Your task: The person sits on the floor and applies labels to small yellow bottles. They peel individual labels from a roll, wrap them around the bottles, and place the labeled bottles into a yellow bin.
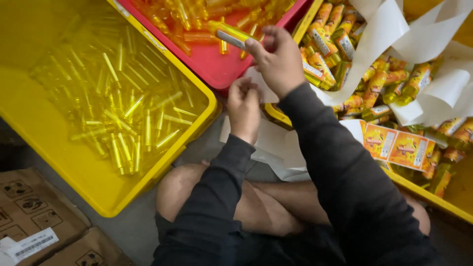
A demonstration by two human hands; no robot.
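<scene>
Your left hand (244, 109) sits near the middle of the frame, fingers curled shut into a loose fist just above your knee; whether it pinches anything is hidden. Going from the far left: cardboard boxes (34, 216) fill the lower left corner, and above them a big yellow tray (54, 148) holds a scatter of clear, empty little tubes (128, 118) lying in every direction. Upper centre, a red tray (217, 64) overlaps the yellow one's far corner and holds orange-filled tubes (192, 19). Just above and right of your left hand, your right hand (278, 61) grips one small bottle (231, 35) between thumb and fingertips, holding it nearly level over the red tray's near edge, its yellow cap pointing toward the upper left. Both sleeves are dark, and your bare knees cross at the bottom centre. On the right, another yellow tray (423, 194) is piled with labelled orange bottles (374, 83), tangled among curling white backing strips (433, 98). A strip of orange labels (396, 145) lies across the pile, centre right.
</scene>
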